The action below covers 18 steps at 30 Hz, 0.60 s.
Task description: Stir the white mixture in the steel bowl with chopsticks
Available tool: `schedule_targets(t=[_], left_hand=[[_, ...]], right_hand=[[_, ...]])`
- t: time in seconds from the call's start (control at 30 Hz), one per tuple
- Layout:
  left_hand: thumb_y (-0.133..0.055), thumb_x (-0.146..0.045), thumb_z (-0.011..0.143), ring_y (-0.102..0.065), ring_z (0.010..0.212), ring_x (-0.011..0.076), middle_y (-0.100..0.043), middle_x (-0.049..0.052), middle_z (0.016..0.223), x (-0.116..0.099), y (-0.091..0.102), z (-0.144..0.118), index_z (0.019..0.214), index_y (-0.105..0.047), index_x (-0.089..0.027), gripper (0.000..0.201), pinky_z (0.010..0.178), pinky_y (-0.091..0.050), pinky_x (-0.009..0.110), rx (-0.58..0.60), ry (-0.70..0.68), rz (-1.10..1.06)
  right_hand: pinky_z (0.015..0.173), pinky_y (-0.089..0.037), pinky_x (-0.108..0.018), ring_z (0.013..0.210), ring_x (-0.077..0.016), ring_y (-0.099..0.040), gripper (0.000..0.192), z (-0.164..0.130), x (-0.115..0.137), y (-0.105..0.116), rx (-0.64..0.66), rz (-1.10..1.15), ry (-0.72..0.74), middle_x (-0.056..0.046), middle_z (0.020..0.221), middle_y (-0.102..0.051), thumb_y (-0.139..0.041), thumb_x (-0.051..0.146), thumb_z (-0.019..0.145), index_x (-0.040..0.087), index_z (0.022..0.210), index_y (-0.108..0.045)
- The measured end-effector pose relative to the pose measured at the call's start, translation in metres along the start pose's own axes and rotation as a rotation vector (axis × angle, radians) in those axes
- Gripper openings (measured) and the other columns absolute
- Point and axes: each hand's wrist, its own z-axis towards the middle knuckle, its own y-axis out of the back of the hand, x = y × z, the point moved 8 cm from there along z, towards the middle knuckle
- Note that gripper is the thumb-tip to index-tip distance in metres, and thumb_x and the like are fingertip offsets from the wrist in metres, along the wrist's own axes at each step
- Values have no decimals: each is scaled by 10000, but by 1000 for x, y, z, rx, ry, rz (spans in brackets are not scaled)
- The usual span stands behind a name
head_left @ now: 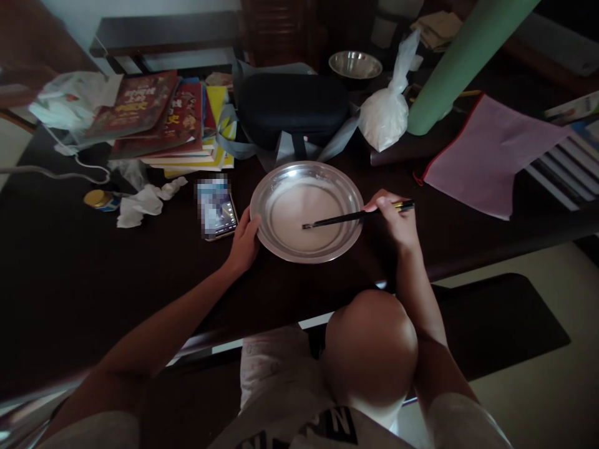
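Observation:
A wide metal bowl [306, 254] stands on the dark table in front of me, holding a pale, smooth-looking mixture [299, 212]. My left hand [245, 240] grips the bowl's left rim, the fingers partly hidden behind it. In my right hand [395, 218] is a pair of black chopsticks [344, 217], held slantwise over the right rim. Their tips reach the middle of the mixture and have some of it stuck on them. Just left of my left hand lies a phone [218, 209] with its screen lit.
Behind the bowl sits a black case [290, 109] with grey straps. A knotted plastic bag of white powder [384, 118] and a green post [461, 72] stand right of it. Books [163, 118], crumpled tissues [140, 206] and a small jar [100, 200] are at left; a pink mesh bag [491, 153] at right.

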Motion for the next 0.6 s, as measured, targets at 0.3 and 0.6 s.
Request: schedule_targets(t=[0.3, 0.6], left_hand=[[-801, -628, 852, -737, 1193, 318, -789, 82, 1204, -1, 0, -1, 1225, -714, -246, 541, 1047, -614, 454, -9, 21, -11], [-782, -615, 869, -731, 1210, 318, -783, 77, 1207, -1, -1, -1, 1200, -702, -243, 504, 1065, -603, 455, 5, 15, -1]], right_hand=[[762, -598, -370, 732, -205, -753, 468, 0, 2, 4, -50, -7, -4, -11, 704, -772, -734, 686, 896, 274, 683, -794], [779, -598, -356, 733, -195, -755, 464, -1, 1, 7, -75, 2, -7, -4, 710, -770, -723, 670, 915, 270, 690, -792]])
